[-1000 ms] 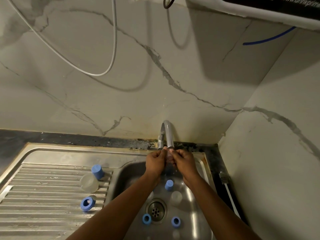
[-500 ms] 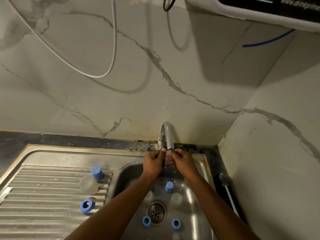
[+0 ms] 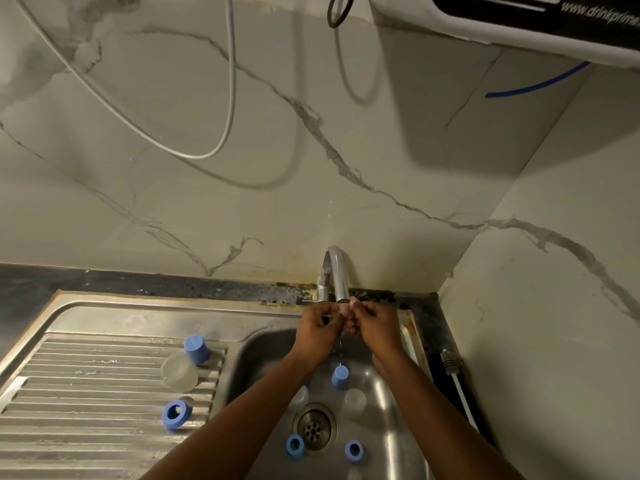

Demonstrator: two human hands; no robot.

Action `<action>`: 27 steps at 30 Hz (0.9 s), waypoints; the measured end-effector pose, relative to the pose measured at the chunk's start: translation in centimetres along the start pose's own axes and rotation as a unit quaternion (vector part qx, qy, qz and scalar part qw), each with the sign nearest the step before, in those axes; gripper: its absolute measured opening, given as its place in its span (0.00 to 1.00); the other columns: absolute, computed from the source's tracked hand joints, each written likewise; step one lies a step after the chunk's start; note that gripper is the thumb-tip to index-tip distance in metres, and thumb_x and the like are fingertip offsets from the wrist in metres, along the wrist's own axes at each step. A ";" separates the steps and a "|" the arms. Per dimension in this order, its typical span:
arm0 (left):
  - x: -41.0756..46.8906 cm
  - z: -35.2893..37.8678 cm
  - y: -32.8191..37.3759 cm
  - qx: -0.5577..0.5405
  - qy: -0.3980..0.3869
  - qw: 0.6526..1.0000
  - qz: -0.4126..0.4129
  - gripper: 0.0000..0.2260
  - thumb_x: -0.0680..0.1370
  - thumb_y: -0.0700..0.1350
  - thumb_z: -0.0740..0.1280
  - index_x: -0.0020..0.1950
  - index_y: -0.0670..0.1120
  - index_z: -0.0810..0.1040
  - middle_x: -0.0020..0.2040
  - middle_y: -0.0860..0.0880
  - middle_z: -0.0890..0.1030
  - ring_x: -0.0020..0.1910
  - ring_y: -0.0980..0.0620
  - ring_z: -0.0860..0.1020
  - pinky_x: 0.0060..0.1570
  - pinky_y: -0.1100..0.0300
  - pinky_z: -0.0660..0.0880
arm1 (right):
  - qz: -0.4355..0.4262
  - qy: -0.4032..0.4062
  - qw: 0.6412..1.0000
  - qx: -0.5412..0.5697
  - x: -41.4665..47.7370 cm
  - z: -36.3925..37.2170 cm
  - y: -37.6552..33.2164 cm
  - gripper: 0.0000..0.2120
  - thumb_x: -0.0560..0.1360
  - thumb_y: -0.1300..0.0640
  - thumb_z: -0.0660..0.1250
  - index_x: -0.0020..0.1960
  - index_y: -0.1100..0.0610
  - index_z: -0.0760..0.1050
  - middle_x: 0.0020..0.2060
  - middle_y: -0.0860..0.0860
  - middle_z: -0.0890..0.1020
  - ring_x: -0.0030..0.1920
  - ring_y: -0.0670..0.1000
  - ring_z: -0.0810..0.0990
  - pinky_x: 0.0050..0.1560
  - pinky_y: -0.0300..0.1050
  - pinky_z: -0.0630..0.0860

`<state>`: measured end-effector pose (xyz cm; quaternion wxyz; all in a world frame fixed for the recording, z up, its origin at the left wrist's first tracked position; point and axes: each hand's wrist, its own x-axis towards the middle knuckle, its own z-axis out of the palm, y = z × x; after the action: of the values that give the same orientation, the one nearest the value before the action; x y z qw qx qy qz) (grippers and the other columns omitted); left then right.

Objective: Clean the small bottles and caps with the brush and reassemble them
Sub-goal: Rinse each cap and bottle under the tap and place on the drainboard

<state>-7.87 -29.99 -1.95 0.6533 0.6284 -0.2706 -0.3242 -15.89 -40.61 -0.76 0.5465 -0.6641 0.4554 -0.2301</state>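
Note:
Both my hands are together under the tap spout, over the back of the sink basin. My right hand pinches a small clear bottle right below the spout. With curled fingers, my left hand holds what looks like a thin brush handle pointed at the bottle. Water drips from between my hands. In the basin lie a blue cap, a clear bottle and two blue ring caps. Another clear bottle is half hidden by my left arm.
On the ribbed drainboard to the left stand a blue cap, a clear bottle and a blue ring cap. The drain is in the middle of the basin. A white cable lies along the right wall. A water purifier hangs above.
My hands have stayed together under the spout, shifting only slightly. The loose caps and bottles have not moved.

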 end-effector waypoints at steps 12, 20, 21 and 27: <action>1.6 -1.3 0.3 0.022 0.093 0.993 -0.068 0.25 0.84 0.55 0.66 0.46 0.32 0.79 0.33 0.42 0.78 0.33 0.45 0.74 0.36 0.52 0.74 | 0.010 -0.055 0.998 0.019 -1.3 0.9 -0.9 0.15 0.82 0.49 0.68 0.46 0.60 0.83 0.31 0.53 0.83 0.31 0.50 0.79 0.33 0.42 0.75; 0.8 -1.1 0.4 0.050 -0.034 0.998 -0.004 0.11 0.86 0.44 0.64 0.52 0.40 0.84 0.44 0.38 0.85 0.41 0.41 0.83 0.45 0.51 0.82 | 0.061 -0.031 0.992 0.103 -0.2 0.2 0.4 0.11 0.82 0.53 0.68 0.48 0.57 0.85 0.41 0.58 0.86 0.42 0.59 0.83 0.49 0.56 0.83; 0.4 -1.1 0.4 0.071 -0.061 0.995 0.027 0.09 0.86 0.45 0.65 0.53 0.45 0.84 0.47 0.40 0.86 0.44 0.41 0.84 0.48 0.50 0.84 | 0.096 -0.025 0.982 0.158 0.0 0.2 0.4 0.12 0.83 0.53 0.68 0.49 0.59 0.85 0.41 0.60 0.87 0.41 0.59 0.83 0.46 0.53 0.82; -0.3 -3.7 0.4 0.493 -0.071 0.855 0.146 0.19 0.87 0.59 0.56 0.76 0.58 0.73 0.62 0.52 0.72 0.51 0.56 0.74 0.52 0.62 0.73 | 0.186 -0.077 0.959 0.197 -0.4 0.7 0.2 0.14 0.85 0.52 0.63 0.47 0.60 0.80 0.27 0.49 0.76 0.26 0.45 0.68 0.27 0.38 0.65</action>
<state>-5.20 -27.33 -1.75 0.2767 0.7967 -0.5292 -0.0931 -15.56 -39.87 -1.11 0.7330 -0.4622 0.4734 -0.1581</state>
